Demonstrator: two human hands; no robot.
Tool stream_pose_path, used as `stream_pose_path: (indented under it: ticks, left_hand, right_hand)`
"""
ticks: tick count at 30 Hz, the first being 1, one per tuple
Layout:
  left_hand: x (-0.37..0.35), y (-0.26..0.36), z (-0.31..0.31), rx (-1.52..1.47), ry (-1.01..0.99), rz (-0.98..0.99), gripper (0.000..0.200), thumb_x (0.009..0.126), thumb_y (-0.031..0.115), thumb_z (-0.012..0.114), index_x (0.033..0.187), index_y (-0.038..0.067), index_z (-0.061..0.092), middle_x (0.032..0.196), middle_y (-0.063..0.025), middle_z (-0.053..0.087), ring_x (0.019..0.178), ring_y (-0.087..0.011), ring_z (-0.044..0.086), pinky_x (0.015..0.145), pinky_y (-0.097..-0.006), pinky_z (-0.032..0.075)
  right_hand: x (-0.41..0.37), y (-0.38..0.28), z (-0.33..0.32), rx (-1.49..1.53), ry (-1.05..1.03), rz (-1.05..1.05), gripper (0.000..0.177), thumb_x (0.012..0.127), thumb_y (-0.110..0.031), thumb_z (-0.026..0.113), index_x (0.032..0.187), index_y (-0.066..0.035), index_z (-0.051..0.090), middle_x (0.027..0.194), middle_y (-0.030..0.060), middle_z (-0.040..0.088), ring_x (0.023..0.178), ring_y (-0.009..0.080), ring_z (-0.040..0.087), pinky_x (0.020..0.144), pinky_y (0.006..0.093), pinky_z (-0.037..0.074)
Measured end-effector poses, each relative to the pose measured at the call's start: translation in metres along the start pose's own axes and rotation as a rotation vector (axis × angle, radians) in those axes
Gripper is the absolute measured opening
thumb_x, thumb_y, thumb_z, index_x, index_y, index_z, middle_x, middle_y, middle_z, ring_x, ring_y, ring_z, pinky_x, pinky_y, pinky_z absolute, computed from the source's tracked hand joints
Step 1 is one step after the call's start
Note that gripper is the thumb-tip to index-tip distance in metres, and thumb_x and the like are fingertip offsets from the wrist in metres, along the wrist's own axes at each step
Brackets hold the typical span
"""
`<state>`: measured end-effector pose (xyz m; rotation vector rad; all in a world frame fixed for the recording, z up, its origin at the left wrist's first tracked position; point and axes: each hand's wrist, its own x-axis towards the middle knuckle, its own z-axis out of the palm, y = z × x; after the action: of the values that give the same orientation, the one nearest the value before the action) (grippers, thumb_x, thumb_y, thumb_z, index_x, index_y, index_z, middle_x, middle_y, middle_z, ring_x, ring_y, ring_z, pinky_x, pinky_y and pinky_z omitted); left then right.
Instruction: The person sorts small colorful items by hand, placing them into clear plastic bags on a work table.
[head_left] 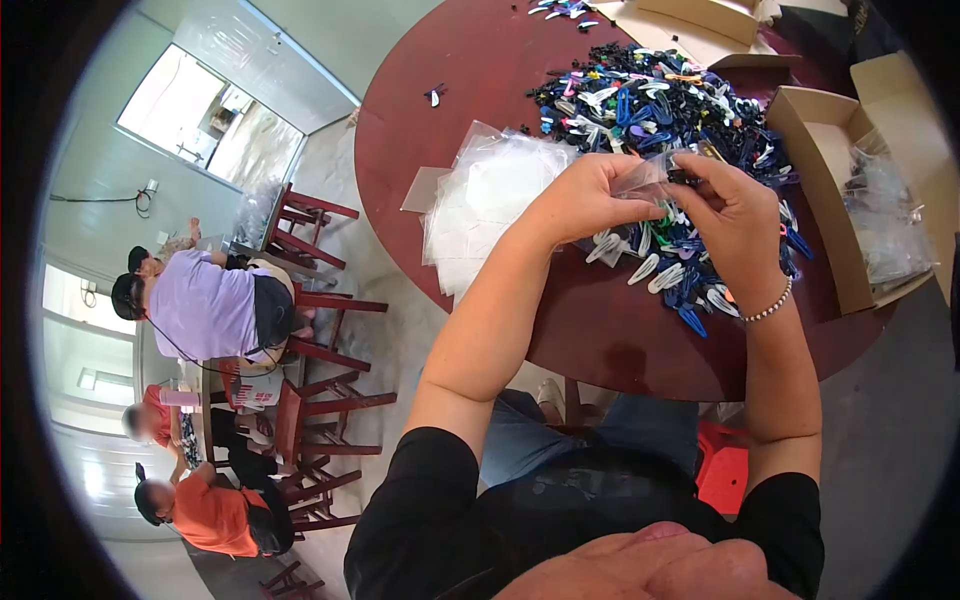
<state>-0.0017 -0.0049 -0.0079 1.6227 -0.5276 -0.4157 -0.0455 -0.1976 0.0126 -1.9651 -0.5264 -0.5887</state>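
Note:
Both hands meet above a large pile of hair clips point(655, 105) in black, blue, white and other colours. My left hand point(595, 200) pinches one side of a small clear plastic bag point(642, 178). At the bag's other side, my right hand point(725, 205) holds it between thumb and fingers, with something small and dark at the fingertips, too small to name. A stack of flat clear bags point(490, 205) lies on the red round table point(420, 120), left of my left hand.
An open cardboard box point(825, 190) with filled clear bags point(885, 225) stands at the right. Another cardboard box point(700, 18) lies at the back. A lone clip point(434, 95) is near the far left edge. Several people sit among wooden stools point(325, 405) at the left.

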Motion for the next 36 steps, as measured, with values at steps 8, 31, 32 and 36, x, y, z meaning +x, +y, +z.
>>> stream_pose_path:
  ticks: [8,31,32,36]
  left_hand:
    - [-0.001,0.002,0.001,-0.058,-0.043,0.049,0.038,0.079,0.002,0.072,0.115,0.001,0.061,0.103,-0.0087,0.068,0.095,-0.0129,0.063,0.083,-0.0268,0.051]
    - [0.008,-0.016,-0.027,-0.611,0.205,0.124,0.037,0.081,0.031,0.068,0.101,0.001,0.066,0.098,-0.0190,0.068,0.088,-0.0277,0.067,0.071,-0.0400,0.055]
    - [0.006,-0.014,-0.028,-0.585,0.214,0.136,0.036,0.081,0.031,0.069,0.101,0.000,0.066,0.097,-0.0195,0.068,0.086,-0.0270,0.068,0.069,-0.0388,0.055]
    - [0.002,-0.008,-0.024,-0.594,0.238,0.116,0.026,0.085,0.020,0.065,0.098,-0.003,0.064,0.096,-0.0222,0.068,0.086,-0.0308,0.068,0.068,-0.0413,0.056]
  right_hand:
    - [0.002,-0.003,0.000,0.185,-0.021,-0.059,0.026,0.083,0.004,0.066,0.109,0.000,0.065,0.103,0.0083,0.066,0.080,0.0087,0.063,0.070,0.0216,0.052]
    - [0.020,0.140,-0.055,-0.545,-0.499,0.021,0.033,0.085,-0.007,0.060,0.116,0.004,0.056,0.108,0.0219,0.062,0.094,0.0339,0.061,0.084,0.0369,0.048]
    - [0.024,0.116,-0.049,-0.508,-0.563,0.227,0.040,0.087,-0.009,0.059,0.124,0.003,0.052,0.115,0.0217,0.060,0.097,0.0336,0.061,0.085,0.0367,0.048]
    - [0.021,0.158,-0.043,-0.594,-0.409,0.089,0.037,0.090,-0.013,0.058,0.125,-0.001,0.053,0.100,0.0184,0.063,0.085,0.0290,0.061,0.076,0.0357,0.049]
